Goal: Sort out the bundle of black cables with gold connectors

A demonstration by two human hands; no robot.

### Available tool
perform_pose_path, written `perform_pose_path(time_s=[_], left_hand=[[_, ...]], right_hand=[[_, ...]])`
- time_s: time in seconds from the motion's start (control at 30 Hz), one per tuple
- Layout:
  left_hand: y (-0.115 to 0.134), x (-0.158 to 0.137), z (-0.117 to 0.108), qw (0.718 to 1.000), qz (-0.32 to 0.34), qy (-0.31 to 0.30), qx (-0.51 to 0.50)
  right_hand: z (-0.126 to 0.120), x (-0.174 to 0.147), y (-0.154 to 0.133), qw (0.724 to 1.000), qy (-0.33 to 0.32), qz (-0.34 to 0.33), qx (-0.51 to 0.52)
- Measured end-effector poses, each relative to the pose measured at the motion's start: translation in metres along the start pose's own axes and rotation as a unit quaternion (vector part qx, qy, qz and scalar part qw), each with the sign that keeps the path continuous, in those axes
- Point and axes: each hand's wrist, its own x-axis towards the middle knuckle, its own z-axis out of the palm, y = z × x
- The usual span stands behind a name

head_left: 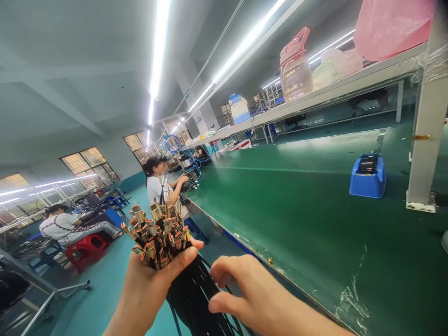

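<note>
beside the long green table (315,224), the left hand (147,289) is gripping a bundle of black cables (157,233) tightly, its metal plug ends fanning upward above the fist. the right hand (252,294) is hovering half open with curled fingers, brushing the cables' hanging black strands. a blue box (367,176) is sitting on the table, a dark part inside. a pink jug (295,67) is standing on the shelf (350,81) above, contents unclear.

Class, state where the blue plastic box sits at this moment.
The blue plastic box sits on the green workbench, right of the head view, beside the white shelf post, far from both hands.
</note>
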Motion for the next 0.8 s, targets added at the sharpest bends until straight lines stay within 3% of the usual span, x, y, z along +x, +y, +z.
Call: perform_pose_path(time_s=[0.13, 0.23, 0.33, 0.37, 0.43, 0.5, 0.57, 0.63, 0.73, 0.8], left_hand=[[-0.001, -0.001, -0.002, 0.999, -0.03, -0.006, -0.025], [-0.001, -0.003, -0.005, 1.0, -0.024, -0.01, -0.01], [-0.001, -0.004, -0.005, 0.998, -0.033, 0.0, -0.058], [0.0, -0.004, -0.004, 0.995, -0.042, -0.001, -0.088], [0.001, -0.004, 0.0, 0.988, -0.073, -0.016, -0.137], [0.001, -0.005, 0.004, 0.975, -0.126, -0.051, -0.173], [0.002, -0.006, 0.006, 0.952, -0.192, -0.085, -0.221], [0.004, -0.006, 0.007, 0.932, -0.214, -0.087, -0.278], [0.009, -0.004, 0.008, 0.934, -0.156, -0.067, -0.315], [0.011, -0.002, 0.011, 0.931, -0.134, -0.095, -0.325]], right_hand=[[0.017, 0.008, 0.005, 1.0, 0.022, -0.009, -0.019], [0.002, 0.009, 0.006, 0.994, 0.062, -0.059, -0.074], [-0.008, 0.011, 0.008, 0.987, 0.088, -0.103, -0.082], [-0.006, 0.011, 0.009, 0.991, 0.064, -0.107, -0.042], [0.004, 0.01, 0.013, 0.988, -0.048, -0.075, 0.128], [0.019, 0.006, 0.019, 0.938, -0.17, -0.012, 0.303], [0.031, 0.002, 0.023, 0.897, -0.228, 0.031, 0.378], [0.038, -0.003, 0.026, 0.893, -0.225, 0.036, 0.387], [0.043, -0.013, 0.033, 0.893, -0.179, 0.059, 0.409], [0.048, -0.021, 0.042, 0.893, -0.153, 0.085, 0.413]])
